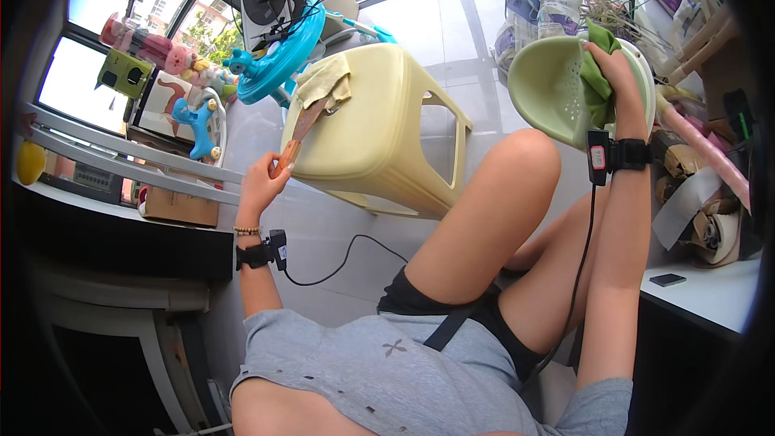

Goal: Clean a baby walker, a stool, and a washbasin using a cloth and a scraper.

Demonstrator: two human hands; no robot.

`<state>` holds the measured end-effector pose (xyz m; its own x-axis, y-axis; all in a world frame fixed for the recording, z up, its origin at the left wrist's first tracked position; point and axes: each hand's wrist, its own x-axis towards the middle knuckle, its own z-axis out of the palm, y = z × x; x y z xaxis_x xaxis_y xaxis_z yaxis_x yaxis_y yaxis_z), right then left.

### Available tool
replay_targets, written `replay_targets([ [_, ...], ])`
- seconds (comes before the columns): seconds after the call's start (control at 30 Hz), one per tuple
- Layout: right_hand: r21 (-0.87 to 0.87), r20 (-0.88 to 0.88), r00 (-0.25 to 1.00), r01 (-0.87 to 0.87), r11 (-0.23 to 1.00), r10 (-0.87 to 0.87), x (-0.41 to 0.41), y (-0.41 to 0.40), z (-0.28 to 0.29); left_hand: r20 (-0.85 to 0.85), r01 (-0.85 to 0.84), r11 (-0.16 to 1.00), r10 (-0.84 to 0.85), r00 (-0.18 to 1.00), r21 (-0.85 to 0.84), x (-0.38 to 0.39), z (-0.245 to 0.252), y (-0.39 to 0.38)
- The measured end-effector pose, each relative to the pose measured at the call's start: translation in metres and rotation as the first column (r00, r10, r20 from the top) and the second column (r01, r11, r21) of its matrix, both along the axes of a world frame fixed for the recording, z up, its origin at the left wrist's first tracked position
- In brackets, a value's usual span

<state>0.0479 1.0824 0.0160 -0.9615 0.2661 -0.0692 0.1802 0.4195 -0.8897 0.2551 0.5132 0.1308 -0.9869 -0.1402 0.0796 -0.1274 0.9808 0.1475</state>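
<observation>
My left hand (263, 184) grips the orange-brown wooden handle of a flat-bladed tool (310, 118) with a rusty-looking blade. The blade lies over the seat of a pale yellow plastic stool (363, 127), and its far end meets a folded yellow cloth (325, 80). Over at the right, my right hand (613, 69) holds a green cloth (598, 88) against the rim of a light green perforated plastic basket (548, 82). The basket is tilted, its hollow facing left; a white rim shows behind my hand. Part of the cloth is hidden by my fingers.
Behind the stool stands a blue plastic ring-shaped frame (281, 66) with a black fan-like disc and cables. White wire hangers (596, 6) crowd the upper right. A dark phone-like object (668, 280) lies on a white surface. Cables run from both wrist devices (598, 157).
</observation>
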Motion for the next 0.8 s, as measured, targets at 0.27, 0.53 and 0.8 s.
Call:
replay_targets([
  [0.27, -0.011, -0.040, 0.999, -0.001, 1.000, 0.001, 0.006, -0.006, 0.003, 0.010, -0.016, 0.997, 0.017, 1.000, -0.074, -0.012, -0.002, -0.004],
  [0.53, -0.044, 0.025, 1.000, 0.007, 0.999, -0.006, 0.007, -0.008, 0.007, -0.021, -0.086, 0.974, 0.084, 0.996, -0.211, -0.018, -0.002, -0.004],
  [0.8, 0.016, 0.024, 1.000, 0.014, 1.000, -0.014, 0.001, -0.010, 0.004, -0.016, -0.079, 0.988, 0.078, 0.997, -0.136, -0.026, -0.008, 0.001],
])
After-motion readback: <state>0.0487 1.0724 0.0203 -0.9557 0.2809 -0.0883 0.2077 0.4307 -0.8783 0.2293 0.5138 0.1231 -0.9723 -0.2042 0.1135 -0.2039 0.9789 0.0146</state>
